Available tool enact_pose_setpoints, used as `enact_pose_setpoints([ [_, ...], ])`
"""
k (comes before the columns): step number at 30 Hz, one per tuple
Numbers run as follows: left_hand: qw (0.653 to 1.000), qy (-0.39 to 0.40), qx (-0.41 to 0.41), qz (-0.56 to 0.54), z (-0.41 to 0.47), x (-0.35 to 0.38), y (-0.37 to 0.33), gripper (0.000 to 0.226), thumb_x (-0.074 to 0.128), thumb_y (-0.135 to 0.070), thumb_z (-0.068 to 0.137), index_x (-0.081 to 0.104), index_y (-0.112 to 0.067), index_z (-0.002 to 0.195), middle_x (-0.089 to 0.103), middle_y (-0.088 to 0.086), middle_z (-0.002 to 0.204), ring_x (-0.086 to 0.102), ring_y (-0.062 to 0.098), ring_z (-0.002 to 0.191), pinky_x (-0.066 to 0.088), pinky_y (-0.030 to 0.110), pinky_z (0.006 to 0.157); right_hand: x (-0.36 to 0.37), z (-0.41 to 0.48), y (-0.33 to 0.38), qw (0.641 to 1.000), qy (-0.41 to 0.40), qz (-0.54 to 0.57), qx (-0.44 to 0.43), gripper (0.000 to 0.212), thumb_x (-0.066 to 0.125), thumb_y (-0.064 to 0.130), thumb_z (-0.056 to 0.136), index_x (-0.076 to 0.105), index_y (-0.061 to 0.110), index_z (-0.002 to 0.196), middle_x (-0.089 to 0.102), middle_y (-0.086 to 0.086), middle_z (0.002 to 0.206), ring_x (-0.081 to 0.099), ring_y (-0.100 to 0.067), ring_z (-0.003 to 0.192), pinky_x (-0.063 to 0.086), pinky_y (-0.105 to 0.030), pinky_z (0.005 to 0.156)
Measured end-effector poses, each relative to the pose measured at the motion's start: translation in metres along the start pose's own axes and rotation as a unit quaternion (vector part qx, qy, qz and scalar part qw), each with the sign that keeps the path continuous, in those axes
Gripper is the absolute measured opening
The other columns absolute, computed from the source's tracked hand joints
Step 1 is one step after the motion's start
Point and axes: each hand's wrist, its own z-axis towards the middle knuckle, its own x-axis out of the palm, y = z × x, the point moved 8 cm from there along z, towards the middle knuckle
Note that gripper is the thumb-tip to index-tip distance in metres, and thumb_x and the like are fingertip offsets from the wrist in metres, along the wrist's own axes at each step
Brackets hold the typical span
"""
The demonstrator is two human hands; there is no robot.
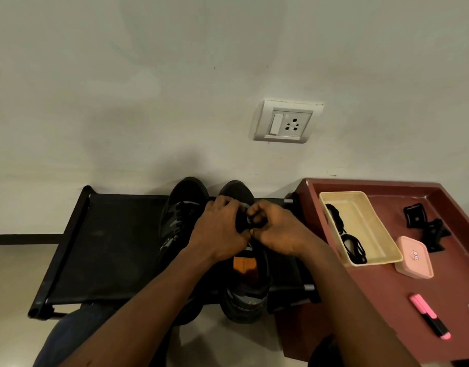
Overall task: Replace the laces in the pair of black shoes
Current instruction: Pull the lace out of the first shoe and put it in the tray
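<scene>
Head view, lacing step. At lower centre of the frame, two black shoes stand side by side on a black fabric shoe rack [103,247] against the wall. The shoe on the left [180,207] is untouched. I have both hands on the shoe on the right [248,295], whose orange insole shows behind them. The left hand [217,229] and right hand [275,234] meet knuckle to knuckle over its throat, fingers curled, both pinching the dark lacing [244,221]. Whether a strand is leaving or entering an eyelet is hidden by the fingers.

At right, a maroon tabletop [387,300] carries a cream tray [373,226] holding black coiled cords [354,245], probably the spare laces, just beside a pink lidded box [414,256].

I judge the work to be early, confined to this one shoe. The next move calls for a fine fingertip pull along the eyelet row, keeping the shoe steady on the rack.
</scene>
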Motion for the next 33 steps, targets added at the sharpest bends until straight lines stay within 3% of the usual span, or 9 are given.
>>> enact_pose_setpoints([
  [6, 0.998, -0.003, -0.020, 0.052, 0.003, 0.001, -0.002, 0.048, 0.073, -0.045, 0.083, 0.056, -0.026, 0.124, 0.048, 0.001, 0.140, 0.045, 0.025, 0.130, 0.054, 0.046, 0.096, -0.004, 0.004, 0.009, 0.994, -0.050, -0.089, -0.029, 0.047, 0.079, 0.014, 0.080, 0.050, 0.030, 0.114, 0.057, 0.005, 0.101, 0.062, -0.012, 0.086, 0.055, -0.027, 0.068],
  [10, 0.999, -0.010, -0.018, 0.030, 0.000, -0.004, 0.003, 0.041, 0.066, -0.045, 0.083, 0.057, -0.029, 0.119, 0.050, -0.005, 0.134, 0.047, 0.020, 0.125, 0.055, 0.045, 0.091, -0.019, 0.005, -0.011, 0.997, -0.066, -0.029, 0.007, 0.044, 0.083, 0.011, 0.079, 0.052, 0.035, 0.098, 0.067, 0.000, 0.087, 0.067, -0.009, 0.071, 0.049, -0.019, 0.055],
  [15, 1.000, 0.000, -0.021, 0.009, 0.000, -0.009, 0.008, 0.037, 0.068, -0.039, 0.083, 0.060, -0.032, 0.119, 0.051, -0.007, 0.128, 0.050, 0.017, 0.122, 0.053, 0.043, 0.096, -0.023, 0.008, -0.022, 0.997, -0.057, 0.023, 0.044, 0.034, 0.084, 0.012, 0.079, 0.060, 0.027, 0.097, 0.070, -0.003, 0.091, 0.072, -0.014, 0.076, 0.060, -0.026, 0.062],
  [23, 0.996, -0.002, -0.017, 0.092, 0.008, -0.002, -0.014, 0.036, 0.070, -0.044, 0.090, 0.064, -0.029, 0.122, 0.048, -0.002, 0.138, 0.042, 0.021, 0.131, 0.054, 0.041, 0.093, -0.012, 0.009, -0.010, 0.999, -0.041, -0.003, 0.025, 0.025, 0.080, 0.019, 0.083, 0.061, 0.024, 0.097, 0.068, -0.001, 0.094, 0.069, -0.017, 0.084, 0.060, -0.033, 0.074],
  [29, 0.995, -0.029, 0.000, 0.096, 0.011, -0.006, -0.018, 0.018, 0.063, -0.037, 0.097, 0.065, -0.023, 0.108, 0.055, 0.002, 0.128, 0.048, 0.023, 0.124, 0.052, 0.042, 0.096, -0.012, 0.011, -0.010, 0.998, -0.048, -0.032, 0.031, 0.025, 0.079, 0.017, 0.083, 0.060, 0.026, 0.096, 0.067, 0.000, 0.095, 0.069, -0.017, 0.085, 0.063, -0.037, 0.079],
  [33, 0.999, -0.042, 0.010, 0.020, 0.013, -0.011, -0.016, 0.008, 0.060, -0.028, 0.100, 0.060, -0.020, 0.099, 0.060, 0.000, 0.110, 0.054, 0.021, 0.111, 0.050, 0.041, 0.093, -0.014, 0.011, -0.011, 0.997, -0.052, -0.045, 0.036, 0.025, 0.079, 0.017, 0.083, 0.060, 0.027, 0.095, 0.066, 0.000, 0.095, 0.068, -0.017, 0.085, 0.063, -0.038, 0.079],
])
